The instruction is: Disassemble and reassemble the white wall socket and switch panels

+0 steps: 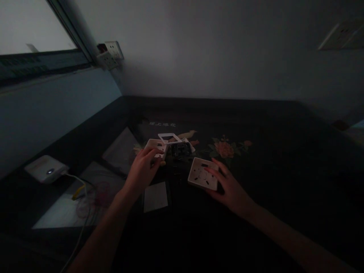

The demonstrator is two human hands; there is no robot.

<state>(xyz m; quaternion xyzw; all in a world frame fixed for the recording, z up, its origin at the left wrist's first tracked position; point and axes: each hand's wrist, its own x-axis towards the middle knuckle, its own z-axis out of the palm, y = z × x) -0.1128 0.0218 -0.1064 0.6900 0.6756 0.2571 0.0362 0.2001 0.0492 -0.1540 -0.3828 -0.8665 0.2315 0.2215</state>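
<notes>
The scene is dim. My left hand reaches forward, its fingers closed on a small white socket part on the dark floral cloth. My right hand grips a white wall socket plate from the right, thumb over its face. Between the hands lie a white square frame and a dark socket insert. A flat white cover plate rests just below my left wrist.
A white box with a lit indicator and a cable sits at the left. Sockets are mounted on the wall by the window corner, and another socket at the upper right. A pale sheet lies at the left.
</notes>
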